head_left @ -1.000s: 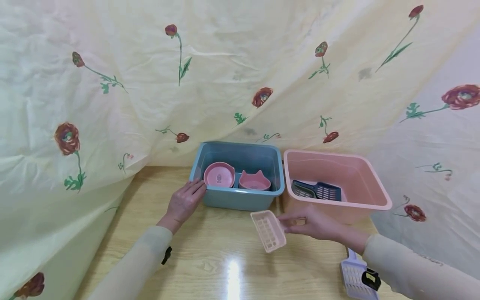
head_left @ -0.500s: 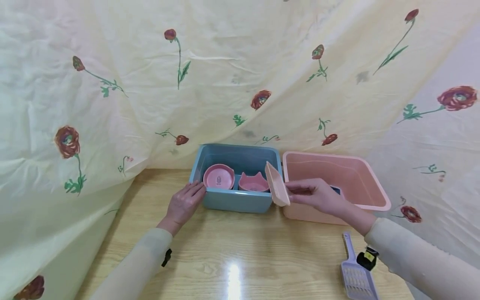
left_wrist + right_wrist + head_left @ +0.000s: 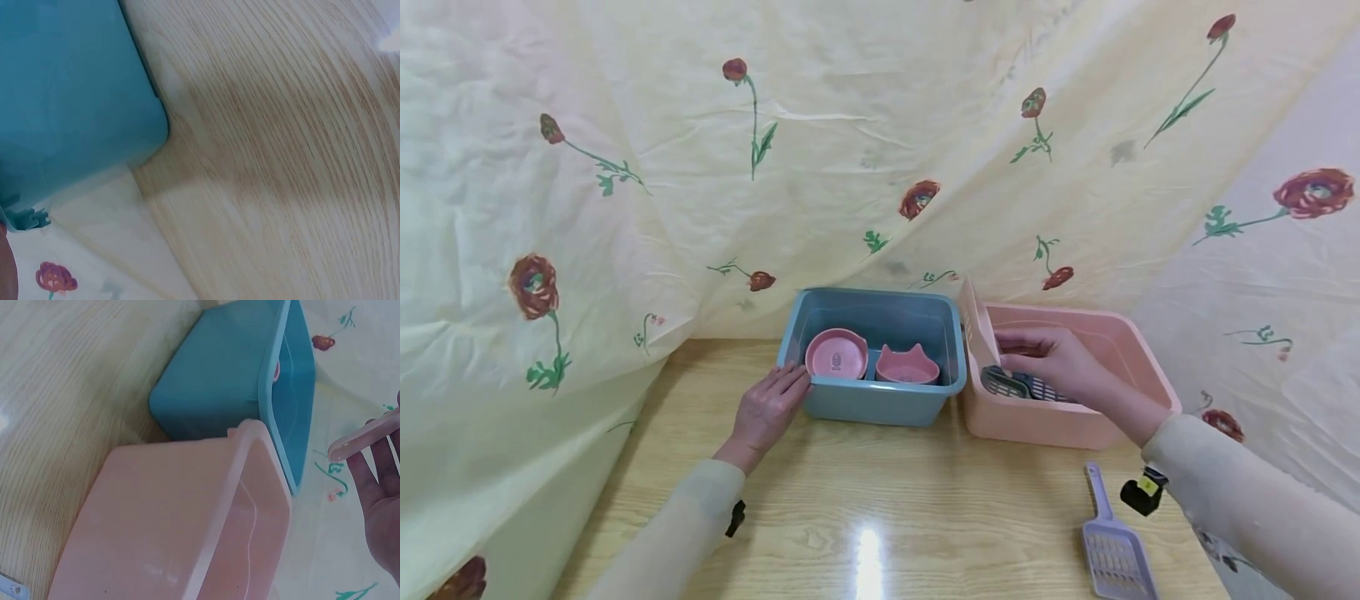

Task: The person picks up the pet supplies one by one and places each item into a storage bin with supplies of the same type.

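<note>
My left hand (image 3: pixel 769 410) rests at the front left corner of a blue plastic bin (image 3: pixel 880 404); its thumb is hidden in the head view. Inside that bin are a round pink bowl (image 3: pixel 837 353) and a pink cat-eared bowl (image 3: pixel 907 365). In my right hand (image 3: pixel 1052 360) is a pink slotted litter scoop (image 3: pixel 977 327), held up on edge over the left end of a pink bin (image 3: pixel 1037 425). Its handle (image 3: pixel 362 439) crosses my fingers in the right wrist view. Below the hand, a dark green scoop (image 3: pixel 1003 382) and a navy scoop (image 3: pixel 1047 390) lie in the pink bin.
A lilac litter scoop (image 3: pixel 1116 554) lies on the wooden table (image 3: pixel 820 508) at the front right. Behind the bins hangs a cream flowered cloth (image 3: pixel 835 167), which also covers the left side. The two bins stand side by side, almost touching.
My right hand has lifted the pink litter scoop from over the table, past the blue bin's right end, to above the pink bin, turning it on edge. My left hand has stayed put.
</note>
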Demonstrator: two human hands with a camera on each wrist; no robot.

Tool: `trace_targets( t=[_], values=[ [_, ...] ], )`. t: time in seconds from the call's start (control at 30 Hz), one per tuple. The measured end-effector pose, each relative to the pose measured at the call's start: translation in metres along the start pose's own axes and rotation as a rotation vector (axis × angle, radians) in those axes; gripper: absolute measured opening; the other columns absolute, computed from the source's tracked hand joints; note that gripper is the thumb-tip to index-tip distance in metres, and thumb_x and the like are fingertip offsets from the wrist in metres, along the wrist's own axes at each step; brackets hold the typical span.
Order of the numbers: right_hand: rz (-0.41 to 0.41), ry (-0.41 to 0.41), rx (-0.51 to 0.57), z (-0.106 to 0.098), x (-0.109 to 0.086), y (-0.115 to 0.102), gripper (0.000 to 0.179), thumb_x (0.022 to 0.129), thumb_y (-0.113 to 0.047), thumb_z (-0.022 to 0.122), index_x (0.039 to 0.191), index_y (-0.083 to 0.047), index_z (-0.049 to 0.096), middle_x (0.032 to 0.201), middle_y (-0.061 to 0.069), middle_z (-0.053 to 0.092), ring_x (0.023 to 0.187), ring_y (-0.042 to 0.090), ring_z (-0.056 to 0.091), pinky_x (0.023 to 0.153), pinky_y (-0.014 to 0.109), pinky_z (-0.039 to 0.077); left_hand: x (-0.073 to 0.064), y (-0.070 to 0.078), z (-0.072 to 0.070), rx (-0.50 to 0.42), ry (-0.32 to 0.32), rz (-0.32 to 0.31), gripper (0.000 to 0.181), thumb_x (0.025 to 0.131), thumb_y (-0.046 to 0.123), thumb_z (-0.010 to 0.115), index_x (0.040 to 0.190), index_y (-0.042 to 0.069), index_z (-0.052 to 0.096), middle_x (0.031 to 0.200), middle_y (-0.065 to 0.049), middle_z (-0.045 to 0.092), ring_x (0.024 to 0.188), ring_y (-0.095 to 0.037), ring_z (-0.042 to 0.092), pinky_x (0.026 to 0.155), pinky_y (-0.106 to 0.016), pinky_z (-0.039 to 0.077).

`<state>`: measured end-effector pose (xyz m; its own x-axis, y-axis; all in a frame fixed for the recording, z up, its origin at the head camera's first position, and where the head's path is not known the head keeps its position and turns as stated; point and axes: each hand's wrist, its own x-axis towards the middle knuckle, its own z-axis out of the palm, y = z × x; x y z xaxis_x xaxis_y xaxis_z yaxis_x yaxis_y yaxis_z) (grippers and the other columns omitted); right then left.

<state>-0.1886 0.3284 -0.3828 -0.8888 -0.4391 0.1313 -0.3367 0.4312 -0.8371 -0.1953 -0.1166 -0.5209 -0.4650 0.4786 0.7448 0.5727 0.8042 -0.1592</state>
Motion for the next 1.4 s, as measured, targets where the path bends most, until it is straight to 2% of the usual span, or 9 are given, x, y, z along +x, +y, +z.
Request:
trace_targets(
  t=[0.13, 0.53, 0.7, 0.8, 0.93, 1.03, 1.17, 1.27, 1.4],
  values=[
    [0.008, 0.008, 0.004, -0.004, 0.000, 0.000, 0.044, 0.090, -0.016, 0.069, 0.131, -0.008, 0.060, 0.124, 0.003, 0.066, 0.104, 0.009, 0.066, 0.084, 0.023, 0.056, 0.001, 0.003, 0.001, -0.008, 0.027, -0.025, 0.038, 0.078, 0.022, 0.080, 0.112, 0.008, 0.071, 0.112, -0.010, 0.071, 0.104, -0.028, 0.068, 0.087, -0.044, 0.055],
    [0.149, 0.037, 0.067, -0.024, 0.003, 0.003, 0.050, 0.089, -0.029, 0.069, 0.136, -0.018, 0.056, 0.128, 0.001, 0.064, 0.111, 0.012, 0.064, 0.088, 0.030, 0.055, 0.000, 0.010, 0.005, -0.054, 0.079, -0.124, 0.040, 0.076, 0.023, 0.081, 0.111, 0.007, 0.071, 0.111, -0.012, 0.071, 0.105, -0.031, 0.067, 0.088, -0.046, 0.054],
    [0.253, 0.085, 0.057, -0.033, 0.002, 0.006, 0.055, 0.087, -0.035, 0.070, 0.136, -0.015, 0.055, 0.128, -0.005, 0.063, 0.110, 0.006, 0.061, 0.089, 0.021, 0.053, 0.000, 0.012, 0.006, -0.062, 0.077, -0.144, 0.039, 0.075, 0.022, 0.082, 0.110, 0.007, 0.071, 0.110, -0.013, 0.071, 0.105, -0.031, 0.067, 0.089, -0.046, 0.053],
    [0.272, 0.125, 0.072, -0.036, 0.003, 0.011, 0.054, 0.087, -0.036, 0.070, 0.134, -0.013, 0.057, 0.125, -0.006, 0.064, 0.109, 0.005, 0.061, 0.090, 0.020, 0.052, 0.000, 0.013, 0.006, -0.065, 0.081, -0.145, 0.037, 0.077, 0.022, 0.081, 0.109, 0.007, 0.071, 0.110, -0.013, 0.071, 0.105, -0.031, 0.067, 0.089, -0.047, 0.054],
    [0.229, 0.134, 0.193, -0.038, 0.004, 0.019, 0.049, 0.091, -0.028, 0.067, 0.134, -0.009, 0.056, 0.125, 0.000, 0.066, 0.112, 0.007, 0.061, 0.092, 0.021, 0.051, 0.001, 0.013, 0.005, -0.057, 0.077, -0.146, 0.037, 0.077, 0.023, 0.081, 0.109, 0.007, 0.072, 0.110, -0.013, 0.071, 0.105, -0.031, 0.066, 0.089, -0.046, 0.054],
    [0.202, 0.122, 0.349, -0.039, 0.005, 0.031, 0.050, 0.094, -0.021, 0.063, 0.139, -0.004, 0.049, 0.128, 0.005, 0.064, 0.116, 0.010, 0.060, 0.093, 0.022, 0.052, 0.002, 0.014, 0.005, -0.052, 0.072, -0.145, 0.038, 0.075, 0.022, 0.082, 0.108, 0.007, 0.072, 0.108, -0.013, 0.071, 0.104, -0.031, 0.067, 0.088, -0.046, 0.054],
    [0.214, 0.123, 0.535, -0.041, 0.007, 0.051, 0.052, 0.097, -0.016, 0.058, 0.143, -0.001, 0.041, 0.129, 0.005, 0.063, 0.117, 0.014, 0.060, 0.094, 0.028, 0.052, 0.002, 0.014, 0.004, -0.047, 0.059, -0.145, 0.038, 0.074, 0.023, 0.083, 0.108, 0.007, 0.072, 0.108, -0.013, 0.071, 0.104, -0.030, 0.067, 0.087, -0.046, 0.054],
    [0.228, 0.128, 0.586, -0.042, 0.007, 0.065, 0.052, 0.097, -0.014, 0.056, 0.144, 0.000, 0.039, 0.130, 0.007, 0.062, 0.116, 0.015, 0.061, 0.096, 0.031, 0.052, 0.001, 0.014, 0.004, -0.044, 0.051, -0.147, 0.038, 0.074, 0.023, 0.082, 0.108, 0.007, 0.071, 0.109, -0.012, 0.071, 0.105, -0.030, 0.067, 0.087, -0.046, 0.054],
    [0.234, 0.143, 0.588, -0.043, 0.008, 0.080, 0.049, 0.097, -0.012, 0.056, 0.142, 0.000, 0.042, 0.134, 0.013, 0.059, 0.116, 0.016, 0.062, 0.095, 0.031, 0.052, 0.001, 0.013, 0.004, -0.045, 0.050, -0.145, 0.037, 0.075, 0.023, 0.082, 0.108, 0.008, 0.071, 0.109, -0.012, 0.071, 0.105, -0.030, 0.067, 0.087, -0.046, 0.054]
  ],
)
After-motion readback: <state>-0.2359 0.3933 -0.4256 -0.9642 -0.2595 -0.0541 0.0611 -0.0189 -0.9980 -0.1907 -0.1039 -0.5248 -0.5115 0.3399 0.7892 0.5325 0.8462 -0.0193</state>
